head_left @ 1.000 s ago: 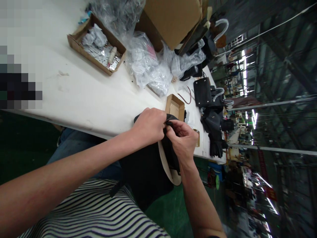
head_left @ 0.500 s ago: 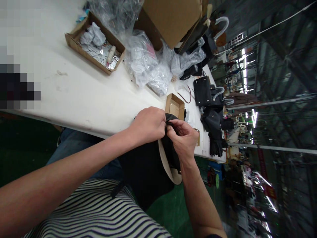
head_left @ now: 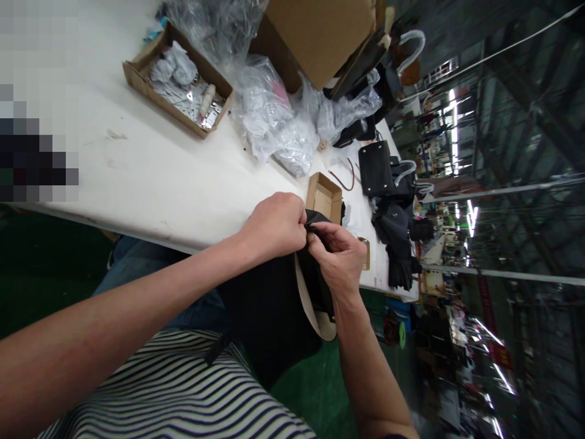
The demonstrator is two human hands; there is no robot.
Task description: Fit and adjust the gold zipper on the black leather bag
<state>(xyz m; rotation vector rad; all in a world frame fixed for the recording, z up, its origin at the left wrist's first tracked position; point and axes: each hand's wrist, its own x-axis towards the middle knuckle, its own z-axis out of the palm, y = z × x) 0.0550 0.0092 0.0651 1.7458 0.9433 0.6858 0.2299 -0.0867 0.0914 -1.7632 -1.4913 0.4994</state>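
Note:
A black bag (head_left: 269,311) with a beige inner edge (head_left: 309,302) lies across my lap, against the front edge of the table. My left hand (head_left: 278,224) is closed in a fist-like pinch at the bag's upper rim. Facing it from the right, my right hand (head_left: 339,251) pinches the same dark material between thumb and fingers. The fingertips of both hands almost meet, and any small part between them is hidden. Just beyond the hands stands a small open cardboard box (head_left: 323,194).
On the white table (head_left: 150,183) sits a cardboard tray (head_left: 176,113) of metal pieces with a wrapped roll. Clear plastic bags (head_left: 278,116) and a large carton (head_left: 324,36) lie behind. Several black handbags (head_left: 377,167) stand toward the far end, near a brown strap (head_left: 345,178).
Both hands keep their pinch on the bag's rim, with only slight finger movement. The whole view has shifted very slightly.

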